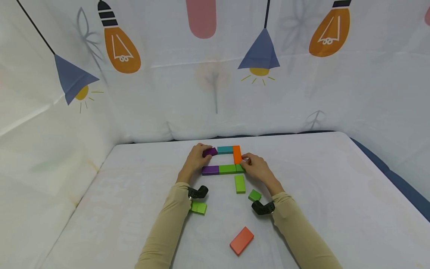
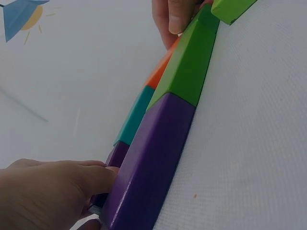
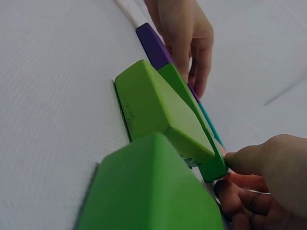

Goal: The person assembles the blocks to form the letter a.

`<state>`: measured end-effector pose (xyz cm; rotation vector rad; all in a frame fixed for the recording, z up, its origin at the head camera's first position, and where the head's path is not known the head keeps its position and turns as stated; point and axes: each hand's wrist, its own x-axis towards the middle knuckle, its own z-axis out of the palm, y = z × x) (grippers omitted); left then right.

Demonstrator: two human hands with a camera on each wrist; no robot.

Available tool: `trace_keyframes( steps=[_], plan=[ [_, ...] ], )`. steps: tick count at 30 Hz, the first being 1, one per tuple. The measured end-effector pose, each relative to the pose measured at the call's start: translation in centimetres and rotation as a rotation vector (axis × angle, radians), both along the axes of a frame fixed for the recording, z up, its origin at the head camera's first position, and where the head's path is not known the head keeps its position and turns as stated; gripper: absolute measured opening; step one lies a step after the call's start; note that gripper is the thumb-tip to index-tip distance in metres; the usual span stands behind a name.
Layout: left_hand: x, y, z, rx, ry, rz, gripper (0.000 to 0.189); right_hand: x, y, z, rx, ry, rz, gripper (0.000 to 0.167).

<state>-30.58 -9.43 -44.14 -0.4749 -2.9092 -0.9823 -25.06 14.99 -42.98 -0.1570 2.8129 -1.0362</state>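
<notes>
At the back of the white table, my left hand pinches a dark purple block between thumb and fingers. A teal block lies end to end with it, joined on the right to an orange block set crosswise. My right hand, fingers curled, has its thumb and fingertips at the orange block's right side. Along the front, a second purple block, a green block and a smaller green block form a row. The smaller one lies right by my right thumb.
Nearer me lie a light green block, a small green block and a coral-orange block. Green pieces lie beside the left forearm. Behind the table hangs a white curtain printed with lamps.
</notes>
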Motion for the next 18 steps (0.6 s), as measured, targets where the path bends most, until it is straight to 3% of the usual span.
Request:
trace_keyframes(
  steps=[18],
  plan=[
    [-0.02,-0.24,0.03,0.034,0.004,-0.031,0.044,-0.13,-0.06,-0.38,0.016,0.001,-0.012,0.041]
  ],
)
